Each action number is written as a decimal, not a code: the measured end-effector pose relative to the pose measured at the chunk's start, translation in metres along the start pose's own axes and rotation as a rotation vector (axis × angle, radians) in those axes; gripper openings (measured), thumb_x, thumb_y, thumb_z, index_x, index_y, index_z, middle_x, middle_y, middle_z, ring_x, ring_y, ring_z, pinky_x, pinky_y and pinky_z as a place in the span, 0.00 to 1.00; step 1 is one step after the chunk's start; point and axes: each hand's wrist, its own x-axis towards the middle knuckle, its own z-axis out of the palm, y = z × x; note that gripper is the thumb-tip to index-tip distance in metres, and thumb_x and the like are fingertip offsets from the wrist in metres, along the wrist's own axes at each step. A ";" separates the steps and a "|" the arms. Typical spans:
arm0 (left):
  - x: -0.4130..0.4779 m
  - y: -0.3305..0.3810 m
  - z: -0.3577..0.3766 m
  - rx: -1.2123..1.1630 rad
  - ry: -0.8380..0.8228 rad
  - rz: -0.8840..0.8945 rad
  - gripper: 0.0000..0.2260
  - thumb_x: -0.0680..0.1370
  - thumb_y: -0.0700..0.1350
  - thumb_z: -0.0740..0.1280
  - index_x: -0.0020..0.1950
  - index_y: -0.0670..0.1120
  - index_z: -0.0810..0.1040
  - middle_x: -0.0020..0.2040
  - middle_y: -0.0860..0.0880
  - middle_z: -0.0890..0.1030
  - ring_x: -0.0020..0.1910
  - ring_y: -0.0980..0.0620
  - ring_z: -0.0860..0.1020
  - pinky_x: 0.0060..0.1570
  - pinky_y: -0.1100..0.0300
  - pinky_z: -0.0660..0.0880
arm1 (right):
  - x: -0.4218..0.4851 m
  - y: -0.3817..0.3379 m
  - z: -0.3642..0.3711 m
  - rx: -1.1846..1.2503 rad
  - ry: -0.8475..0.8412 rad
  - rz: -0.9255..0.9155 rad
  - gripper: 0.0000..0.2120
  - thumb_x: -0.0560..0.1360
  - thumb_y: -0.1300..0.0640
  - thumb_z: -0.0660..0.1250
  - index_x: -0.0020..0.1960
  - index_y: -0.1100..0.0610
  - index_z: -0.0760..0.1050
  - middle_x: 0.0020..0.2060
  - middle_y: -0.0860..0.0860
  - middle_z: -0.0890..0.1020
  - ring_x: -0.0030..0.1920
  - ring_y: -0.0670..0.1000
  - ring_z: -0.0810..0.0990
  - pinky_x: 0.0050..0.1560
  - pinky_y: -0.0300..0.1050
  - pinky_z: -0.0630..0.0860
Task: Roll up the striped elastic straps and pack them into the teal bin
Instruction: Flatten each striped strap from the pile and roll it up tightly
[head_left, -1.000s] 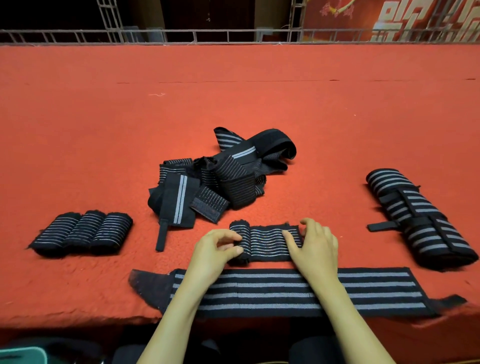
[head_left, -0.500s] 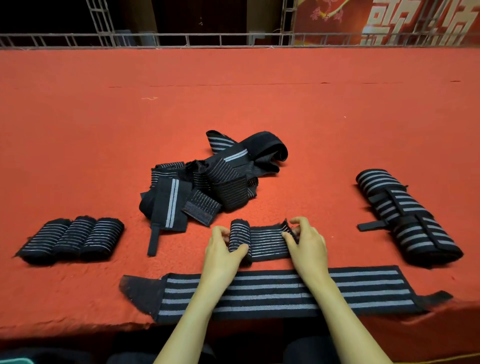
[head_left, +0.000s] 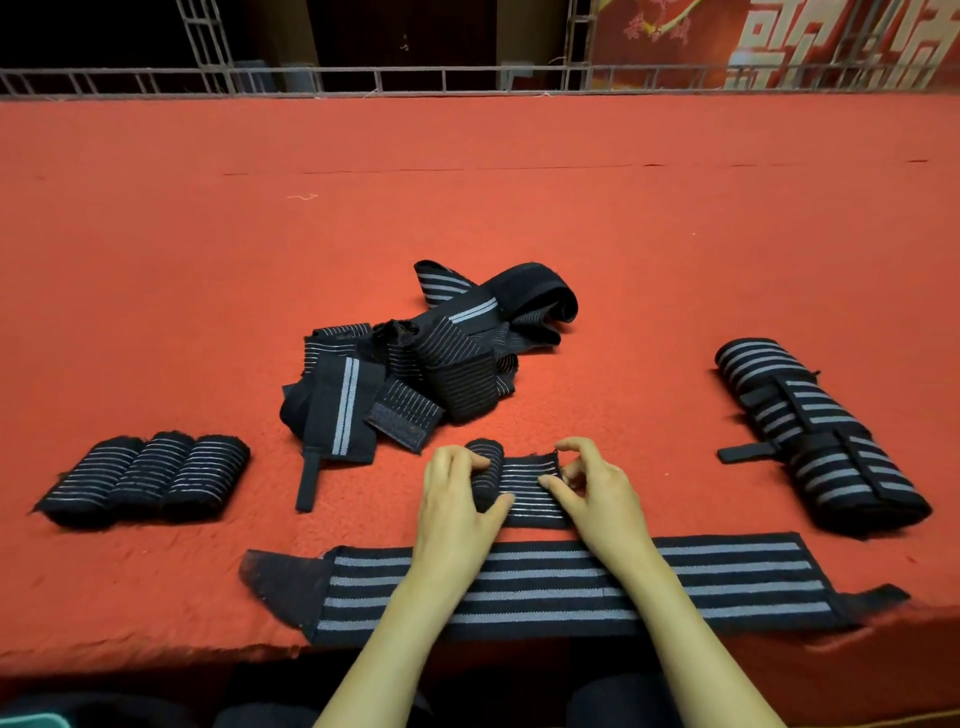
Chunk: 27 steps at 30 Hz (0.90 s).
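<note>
Red felt tabletop (head_left: 467, 208), metal railing (head_left: 445, 81)

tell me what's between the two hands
Head view: the flat, unrolled stretch of the thin-striped strap lies between the left hand, gripping its rolled end, and the right hand.

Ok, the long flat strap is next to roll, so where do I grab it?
Likely the plain dark left end of the long strap, pinched from the left. It lies flat and straight along the near edge of the table, so a short end is where a roll starts, and that end is uncovered.
</note>
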 end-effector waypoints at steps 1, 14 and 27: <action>0.001 0.001 0.001 -0.040 -0.047 0.019 0.12 0.72 0.47 0.73 0.52 0.48 0.76 0.52 0.57 0.69 0.54 0.60 0.66 0.54 0.72 0.61 | 0.000 0.001 0.000 0.013 0.012 0.004 0.16 0.74 0.51 0.71 0.59 0.48 0.71 0.36 0.44 0.77 0.40 0.44 0.77 0.50 0.48 0.74; -0.001 -0.007 -0.009 -0.305 -0.216 -0.259 0.16 0.73 0.44 0.72 0.57 0.54 0.72 0.56 0.54 0.74 0.52 0.58 0.74 0.53 0.65 0.72 | -0.001 0.003 0.000 0.065 -0.005 0.030 0.13 0.75 0.53 0.69 0.58 0.48 0.72 0.36 0.44 0.78 0.41 0.44 0.77 0.47 0.44 0.75; 0.004 0.035 0.022 -0.364 -0.294 0.001 0.15 0.70 0.45 0.75 0.55 0.50 0.77 0.53 0.56 0.70 0.50 0.60 0.72 0.52 0.69 0.69 | 0.000 0.000 -0.014 0.408 -0.013 0.147 0.05 0.78 0.48 0.64 0.52 0.45 0.76 0.38 0.41 0.84 0.42 0.37 0.81 0.45 0.33 0.73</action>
